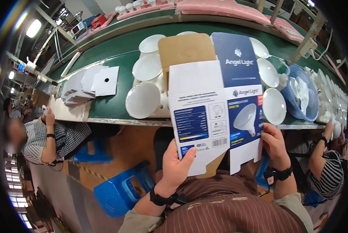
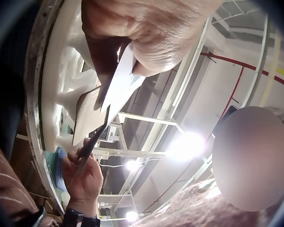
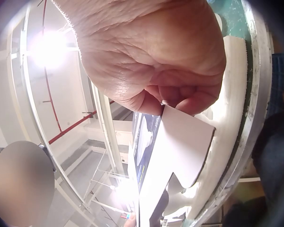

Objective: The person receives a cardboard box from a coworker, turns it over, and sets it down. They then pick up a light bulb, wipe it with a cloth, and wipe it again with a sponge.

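Both hands hold a partly opened cardboard light-bulb box point(image 1: 192, 93), printed blue and white with a bulb picture and the words Angel Light. Its top flaps stand up and its bottom flaps hang loose. My left hand point(image 1: 176, 165) pinches the lower left side, thumb across the printed front. At the right edge my right hand point(image 1: 275, 143) grips the carton between thumb and fingers. In the right wrist view a white flap point(image 3: 187, 142) juts out just below the right hand point(image 3: 156, 61). The left wrist view catches the box edge-on under the left hand point(image 2: 151, 33).
White round lamps point(image 1: 143, 100) stand in rows behind the box on the green table point(image 1: 117, 105). A blue basket point(image 1: 308, 110) is to the right, stacked white cards point(image 1: 106, 80) to the left. Blue stools point(image 1: 119, 190) stand below. Other people sit at both sides.
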